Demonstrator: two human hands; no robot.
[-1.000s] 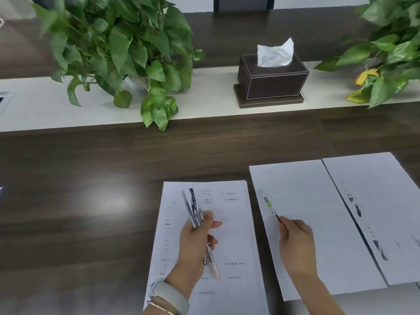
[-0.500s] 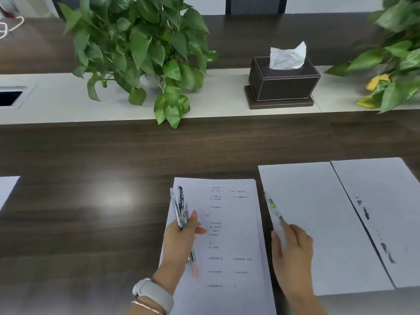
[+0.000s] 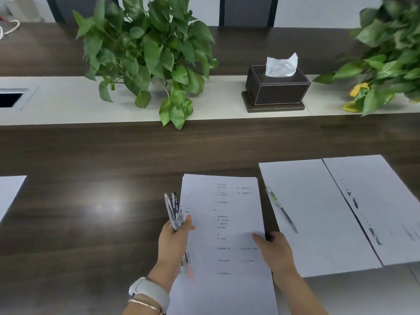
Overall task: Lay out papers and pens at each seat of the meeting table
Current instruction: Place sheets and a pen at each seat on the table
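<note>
Both hands on the paper stack [image 3: 223,226]
Left hand [image 3: 173,237] grips a bunch of pens [image 3: 173,209] at the stack's left edge — right hand [image 3: 273,248] pinches its right edge.

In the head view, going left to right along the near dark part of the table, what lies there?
Sheet at the left edge → pens gripped by left hand → printed stack → right hand → green pen → two sheets.

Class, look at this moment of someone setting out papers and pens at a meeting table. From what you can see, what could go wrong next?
1. The left hand holds several pens in one grip; one could slip out and roll away.
2. The right hand pinches only the stack of papers by its edge, so sheets might fan out or slide.
3. The placed pen lies at the sheet's edge; moving the stack could knock it.
</note>
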